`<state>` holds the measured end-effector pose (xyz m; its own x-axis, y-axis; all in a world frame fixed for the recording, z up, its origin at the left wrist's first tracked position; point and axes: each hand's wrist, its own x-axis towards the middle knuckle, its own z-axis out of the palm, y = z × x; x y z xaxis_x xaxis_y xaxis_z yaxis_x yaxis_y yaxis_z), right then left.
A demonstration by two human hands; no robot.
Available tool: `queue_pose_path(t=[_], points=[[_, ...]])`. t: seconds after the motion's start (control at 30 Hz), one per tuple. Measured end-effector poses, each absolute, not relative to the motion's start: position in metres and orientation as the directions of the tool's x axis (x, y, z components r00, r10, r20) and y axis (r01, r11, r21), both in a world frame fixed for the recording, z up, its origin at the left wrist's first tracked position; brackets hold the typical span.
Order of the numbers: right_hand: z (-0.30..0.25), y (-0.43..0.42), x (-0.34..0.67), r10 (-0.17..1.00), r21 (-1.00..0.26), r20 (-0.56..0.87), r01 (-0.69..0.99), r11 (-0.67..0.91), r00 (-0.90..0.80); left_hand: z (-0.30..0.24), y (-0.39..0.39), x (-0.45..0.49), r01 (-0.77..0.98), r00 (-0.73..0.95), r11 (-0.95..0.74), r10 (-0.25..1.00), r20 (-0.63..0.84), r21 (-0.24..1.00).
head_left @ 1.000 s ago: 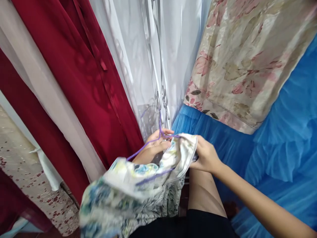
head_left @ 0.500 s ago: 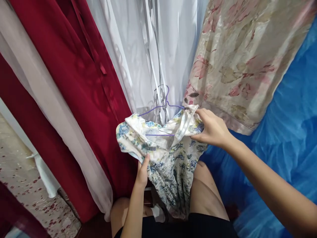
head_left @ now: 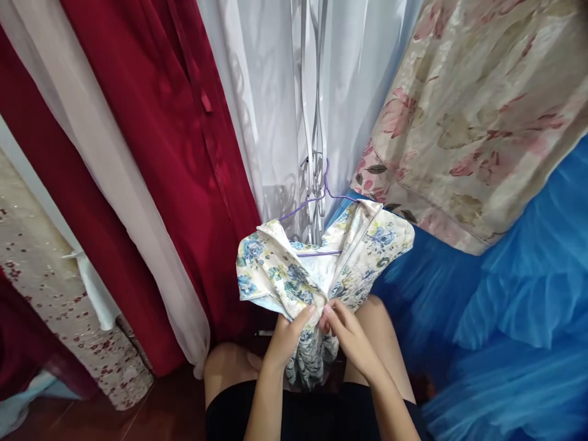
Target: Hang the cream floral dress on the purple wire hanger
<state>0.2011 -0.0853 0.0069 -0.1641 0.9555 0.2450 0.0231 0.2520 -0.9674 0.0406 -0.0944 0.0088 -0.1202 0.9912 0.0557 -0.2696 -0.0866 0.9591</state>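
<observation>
A white garment with blue and yellow flowers (head_left: 294, 269), perhaps a dress, hangs on a purple wire hanger (head_left: 327, 191) in front of my knees. My left hand (head_left: 290, 335) grips its front below the neckline, thumb on top of the cloth. Close beside it, my right hand (head_left: 343, 334) pinches the fabric where the two sides of the V neckline meet. Whatever lies between those right fingertips is too small to make out. The garment's lower part drops in folds between my legs, partly hidden by my hands.
Dark red drapes (head_left: 160, 153) and a pale sheer cloth (head_left: 114, 171) hang on the left. White cloth (head_left: 271, 92) with ribbons is behind the hanger. At the right hang a beige floral cloth (head_left: 468, 135) and blue ruffled fabric (head_left: 514, 306). Reddish floor (head_left: 160, 404) shows below.
My right hand has left the garment's right shoulder and come down to the neckline's point. My left hand has shifted right, nearer to it. The garment's front now lies flatter and more spread.
</observation>
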Motion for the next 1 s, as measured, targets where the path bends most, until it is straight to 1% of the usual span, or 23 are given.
queue_pose_path(t=[0.03,0.1,0.2,0.27,0.33,0.43,0.53,0.73,0.9,1.0], points=[[0.005,-0.087,0.196,0.944,-0.969,0.233,0.02,0.245,-0.233,0.011,-0.097,0.04,-0.261,-0.098,-0.082,0.993,0.059,0.962],[0.007,-0.087,0.193,0.93,-0.966,0.241,0.027,0.259,-0.278,0.014,-0.1,0.04,-0.256,-0.092,-0.083,0.994,0.061,0.963],[0.014,-0.086,0.2,0.935,-0.97,0.233,0.003,0.243,-0.266,0.015,-0.1,0.04,-0.269,-0.159,-0.107,0.985,0.066,0.957],[0.015,-0.087,0.204,0.949,-0.98,0.197,-0.051,0.191,-0.248,0.015,-0.1,0.042,-0.288,-0.22,-0.12,0.974,0.057,0.95],[0.012,-0.087,0.205,0.96,-0.986,0.154,-0.1,0.134,-0.234,0.015,-0.1,0.045,-0.305,-0.239,-0.118,0.97,0.044,0.945],[0.006,-0.088,0.2,0.966,-0.983,0.135,-0.152,0.103,-0.218,0.014,-0.102,0.05,-0.314,-0.196,-0.098,0.98,0.037,0.944],[0.002,-0.088,0.195,0.969,-0.975,0.15,-0.193,0.112,-0.196,0.012,-0.105,0.052,-0.307,-0.157,-0.084,0.987,0.036,0.948],[-0.002,-0.089,0.192,0.978,-0.97,0.141,-0.22,0.105,-0.156,0.014,-0.108,0.053,-0.357,-0.158,-0.06,0.987,0.003,0.932],[0.002,-0.092,0.193,0.97,-0.953,0.18,-0.274,0.13,-0.165,0.016,-0.111,0.054,-0.388,-0.099,-0.013,0.995,-0.027,0.922],[0.009,-0.093,0.199,0.968,-0.957,0.153,-0.274,0.094,-0.2,0.018,-0.113,0.053,-0.397,-0.115,-0.01,0.993,-0.039,0.918]])
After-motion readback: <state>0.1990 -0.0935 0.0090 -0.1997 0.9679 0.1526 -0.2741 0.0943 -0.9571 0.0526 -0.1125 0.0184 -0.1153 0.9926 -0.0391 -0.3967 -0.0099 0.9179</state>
